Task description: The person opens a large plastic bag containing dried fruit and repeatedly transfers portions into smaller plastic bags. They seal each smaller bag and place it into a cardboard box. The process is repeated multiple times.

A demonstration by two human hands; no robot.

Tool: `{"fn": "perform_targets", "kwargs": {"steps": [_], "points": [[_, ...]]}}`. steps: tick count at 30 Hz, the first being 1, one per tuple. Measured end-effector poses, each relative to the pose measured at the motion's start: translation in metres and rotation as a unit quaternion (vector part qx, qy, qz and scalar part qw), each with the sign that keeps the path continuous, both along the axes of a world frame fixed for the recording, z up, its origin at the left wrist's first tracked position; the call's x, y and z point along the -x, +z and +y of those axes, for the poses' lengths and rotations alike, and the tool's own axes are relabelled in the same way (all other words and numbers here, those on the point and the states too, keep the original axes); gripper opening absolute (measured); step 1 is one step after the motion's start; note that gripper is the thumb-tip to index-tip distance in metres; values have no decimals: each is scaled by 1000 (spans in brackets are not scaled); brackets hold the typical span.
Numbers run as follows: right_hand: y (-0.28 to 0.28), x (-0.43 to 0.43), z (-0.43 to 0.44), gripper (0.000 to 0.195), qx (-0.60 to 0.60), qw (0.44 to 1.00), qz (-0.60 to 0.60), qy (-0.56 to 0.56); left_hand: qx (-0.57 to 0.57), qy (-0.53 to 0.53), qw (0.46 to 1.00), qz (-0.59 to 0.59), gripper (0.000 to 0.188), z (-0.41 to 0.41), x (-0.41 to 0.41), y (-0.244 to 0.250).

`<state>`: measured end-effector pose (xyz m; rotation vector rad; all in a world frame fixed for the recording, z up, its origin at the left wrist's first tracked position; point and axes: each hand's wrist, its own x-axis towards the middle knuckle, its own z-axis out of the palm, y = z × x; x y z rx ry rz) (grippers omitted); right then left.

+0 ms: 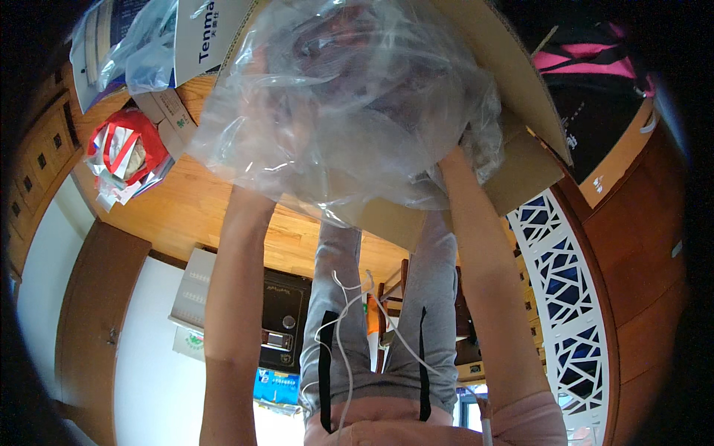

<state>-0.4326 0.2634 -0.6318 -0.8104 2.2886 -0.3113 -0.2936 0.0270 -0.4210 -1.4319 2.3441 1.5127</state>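
A large, crumpled clear plastic bag [357,122] spreads over an opened cardboard box [513,72] in front of me. Both my forearms run up into it. My left hand [281,120] shows only as a blurred shape through the plastic, at the left of the bag. My right hand [440,131] is mostly veiled by the film at the bag's right side. Whether either set of fingers is closed on the plastic cannot be seen. Something reddish and dark shows faintly inside or beneath the upper part of the bag.
A red bag [150,139] with papers stands on the wooden floor at the left, near a printed box [203,39] and more plastic. At the right are a black and pink item [591,61] and a white lattice panel [569,301]. A white cable [348,357] hangs before my legs.
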Motion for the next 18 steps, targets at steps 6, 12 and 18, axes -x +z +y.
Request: {"fn": "perform_targets", "kwargs": {"steps": [6, 12, 18], "points": [[10, -26, -3, 60, 56, 998, 7, 7, 64, 18, 998, 17, 84, 5, 4, -7], [8, -22, -3, 70, 21, 996, -88, -19, -16, 78, 996, 26, 82, 9, -1, -8], [-3, -45, -4, 64, 29, 995, -95, -31, 72, 25, 996, -35, 75, 16, 1, -12]]}}
